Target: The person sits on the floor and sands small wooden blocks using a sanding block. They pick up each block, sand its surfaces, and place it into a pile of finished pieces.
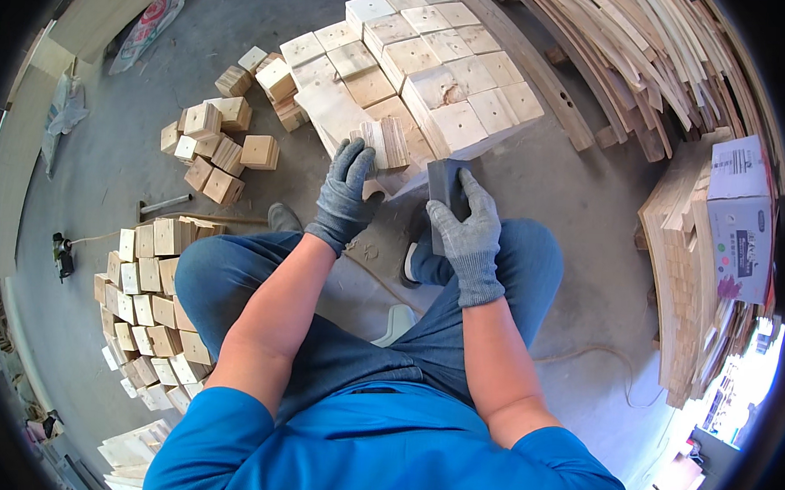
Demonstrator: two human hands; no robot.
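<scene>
My left hand (344,195), in a grey glove, has its fingers stretched out and its thumb apart. Its fingertips lie at the left edge of a layered wooden block (385,143) on the near side of a large block stack (365,73); whether they touch it I cannot tell. A bit of pale wood shows between thumb and fingers. In my gloved right hand (470,226) is a dark grey rectangular block (447,188), upright and gripped from its right side. The hand covers part of it, and it stands just in front of the stack's near corner.
Loose wooden blocks (224,188) lie left of the stack. A second block pile (149,300) rises by my left knee. Long boards (611,62) lie at the far right, near a white carton (740,216) on stacked wood. A cord (615,353) crosses the floor.
</scene>
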